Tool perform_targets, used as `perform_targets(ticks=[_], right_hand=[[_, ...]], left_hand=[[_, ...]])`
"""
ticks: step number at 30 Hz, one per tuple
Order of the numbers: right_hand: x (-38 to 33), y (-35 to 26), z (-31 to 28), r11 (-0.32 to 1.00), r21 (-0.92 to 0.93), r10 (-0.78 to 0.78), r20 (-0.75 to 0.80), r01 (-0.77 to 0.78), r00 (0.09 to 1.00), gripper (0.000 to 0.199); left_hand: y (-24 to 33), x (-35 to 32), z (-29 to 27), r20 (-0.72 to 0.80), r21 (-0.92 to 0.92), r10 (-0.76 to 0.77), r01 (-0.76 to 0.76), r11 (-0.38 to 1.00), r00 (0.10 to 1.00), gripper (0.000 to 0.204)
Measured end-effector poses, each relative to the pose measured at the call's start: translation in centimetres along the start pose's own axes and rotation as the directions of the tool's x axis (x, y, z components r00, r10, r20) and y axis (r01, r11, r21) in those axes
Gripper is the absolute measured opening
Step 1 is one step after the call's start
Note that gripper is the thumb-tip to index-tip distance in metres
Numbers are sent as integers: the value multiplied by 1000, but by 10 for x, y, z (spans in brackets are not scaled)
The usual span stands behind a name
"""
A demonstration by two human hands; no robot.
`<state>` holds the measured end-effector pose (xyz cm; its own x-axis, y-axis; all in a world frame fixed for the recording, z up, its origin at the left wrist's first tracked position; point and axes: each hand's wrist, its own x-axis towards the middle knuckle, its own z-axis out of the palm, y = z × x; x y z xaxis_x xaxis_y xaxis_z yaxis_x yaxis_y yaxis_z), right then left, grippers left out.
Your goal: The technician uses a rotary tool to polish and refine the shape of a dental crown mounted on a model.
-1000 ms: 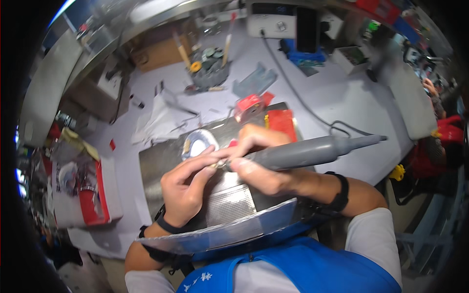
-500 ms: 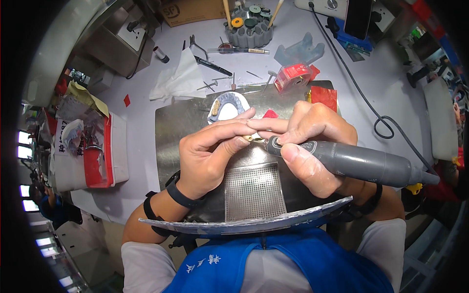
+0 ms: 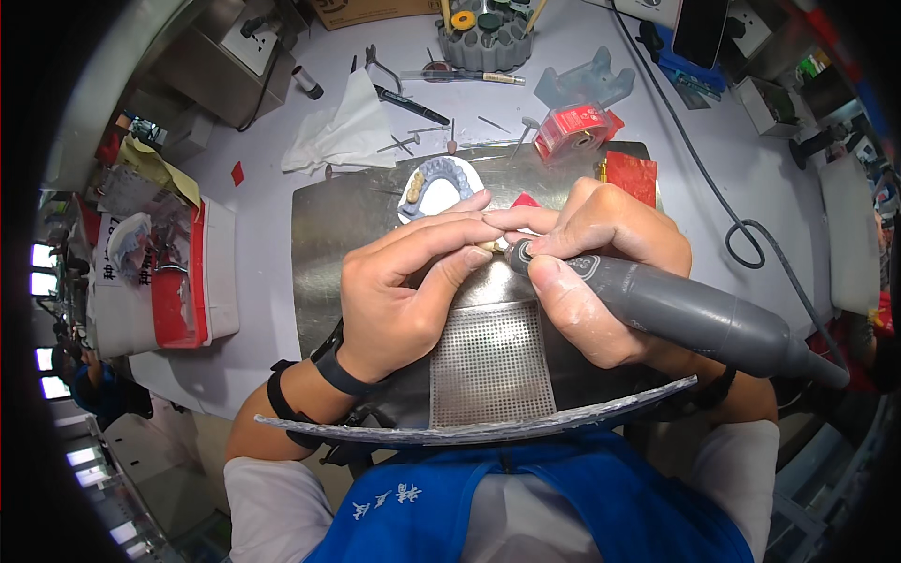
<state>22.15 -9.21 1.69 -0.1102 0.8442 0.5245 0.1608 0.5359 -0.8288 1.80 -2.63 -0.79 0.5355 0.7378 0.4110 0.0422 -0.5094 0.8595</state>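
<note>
My left hand (image 3: 394,281) is closed, its thumb and fingers pinching a small cream-coloured dental crown (image 3: 491,246), mostly hidden by the fingertips. In my right hand (image 3: 624,253) is a dark grey rotary handpiece (image 3: 690,310), gripped near its nose with the tip pointing left at the crown. Fingertips of both hands meet there; whether the bur touches the crown I cannot tell. Just beyond my left fingers lies a dental model (image 3: 449,172) of grey teeth on a white base, with several yellowish teeth on its left side.
Under my hands is a dark metal plate (image 3: 324,239) with a perforated panel (image 3: 493,366). Behind it lie several burs, a red tape dispenser (image 3: 572,131), white tissue (image 3: 343,141) and a grey bur holder (image 3: 483,47). A black cord (image 3: 699,178) loops right; a red-and-white bin (image 3: 222,272) stands left.
The whole view has shifted slightly. Less of the crown and bur shows between my fingers now, with the handpiece's nose closer to my left fingertips. Both grips stay the same.
</note>
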Motion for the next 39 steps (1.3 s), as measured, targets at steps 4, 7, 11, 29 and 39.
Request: perform_targets(ticks=[4,7,11,29,39], right_hand=[[2,7,7,997,-72,-33,-120,25,992,11],[4,8,6,996,-78,-52,-89,45,995,11],[4,10,6,997,-63,-45,-74,40,996,11],[5,11,1,996,-80,-41,-34,38,999,11],[4,1,-5,988,-123,111,98,-99,989,4]], left_hand=[[5,-1,0,40,23,-20,19,1000,999,18],[9,0,-1,33,72,-24,21,997,999,17],[8,-1,-1,23,91,-24,22,996,999,18],[7,0,0,4,130,30,-30,991,1000,20],[9,-1,2,-7,93,-4,4,996,1000,20]])
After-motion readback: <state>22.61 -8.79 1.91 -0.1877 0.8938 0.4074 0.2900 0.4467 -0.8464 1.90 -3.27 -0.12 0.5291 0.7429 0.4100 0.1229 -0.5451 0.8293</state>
